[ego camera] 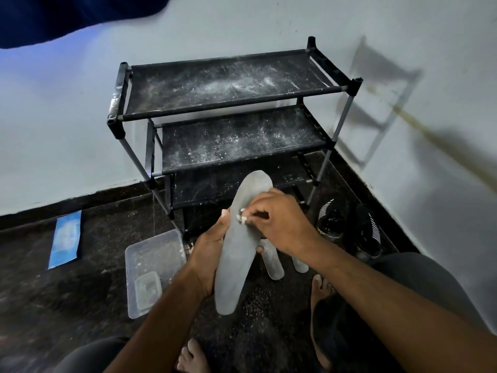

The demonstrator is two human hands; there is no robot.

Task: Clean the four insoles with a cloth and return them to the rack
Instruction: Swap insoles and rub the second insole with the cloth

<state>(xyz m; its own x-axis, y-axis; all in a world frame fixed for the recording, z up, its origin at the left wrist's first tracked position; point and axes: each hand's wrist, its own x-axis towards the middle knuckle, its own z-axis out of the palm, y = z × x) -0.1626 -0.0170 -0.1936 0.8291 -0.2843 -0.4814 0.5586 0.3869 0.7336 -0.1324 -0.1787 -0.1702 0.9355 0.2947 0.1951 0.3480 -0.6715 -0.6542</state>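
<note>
Room: a corner of pale walls over a dark speckled floor [88,286], where I crouch with bare feet.
Rack: the black shoe rack [228,84] stands against the wall, its fabric shelves dusted white and holding no insoles.
Insole in hand: a grey insole [236,254] held upright in front of the rack, toe end up.
Left hand: my left hand [208,254] grips the insole from behind at its waist, thumb up along the left edge.
Right hand: my right hand [279,224] pinches a small whitish wad, likely the cloth [242,218], against the insole's face.
Other insoles: two pale ends of insoles on the floor [277,267] show below my right wrist.
Handling: it looks light, thin and bendy, so I judge a grip at mid-length will keep it from flexing under rubbing.
Nearby: a clear plastic tub [153,267], a blue packet [66,238], black shoes [349,227].
Hard to tell: the fourth insole is unseen; the cloth is mostly hidden under my fingers.
</note>
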